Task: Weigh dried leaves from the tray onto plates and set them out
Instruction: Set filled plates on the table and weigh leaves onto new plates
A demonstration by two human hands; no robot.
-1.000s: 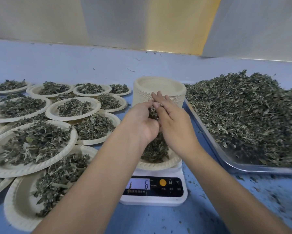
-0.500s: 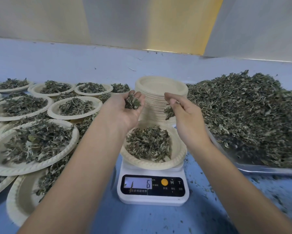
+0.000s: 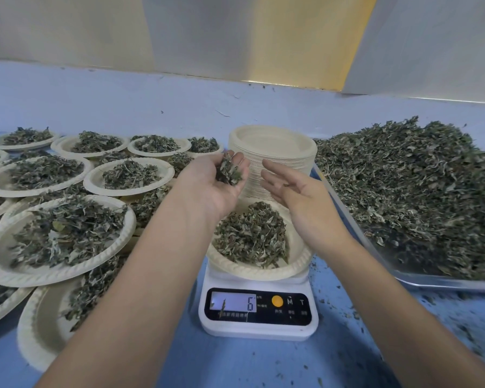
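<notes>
Left hand (image 3: 210, 189), palm up, fingers curled into a cup around a small clump of dried grey-green leaves (image 3: 229, 170); the cupped hold prevents the loose fragments from spilling. Right hand (image 3: 297, 191), palm turned inward, fingers loose and spread, grasping nothing; only a stray fragment appears to cling to the palm.

Both hands hover above the shallow cream paper plate (image 3: 263, 273) without touching it. The plate sits on the white digital kitchen scale (image 3: 259, 330), so no hand weight disturbs the reading. The portion of leaves (image 3: 249, 236) in this plate lies heaped towards its centre, and the display (image 3: 232, 303) shows the figure 6.

Judged from this, the step in hand is fine adjustment of the portion. The reserve in the left hand is probably held ready either to top up the plate or to go back to the supply; which of the two cannot be told.

Just behind the scale stands a tall stack of empty cream paper plates (image 3: 274, 144), placed near for the next weighing. To the right, just beside the stack, the metal tray (image 3: 431, 282) carries the large heap of dried leaves (image 3: 417, 191), the supply. To the left, many filled paper plates (image 3: 48, 277) overlap in tiers, apparently to save room on the blue table (image 3: 235, 365). Leaf crumbs (image 3: 356, 315) lie scattered on the table near the tray.
</notes>
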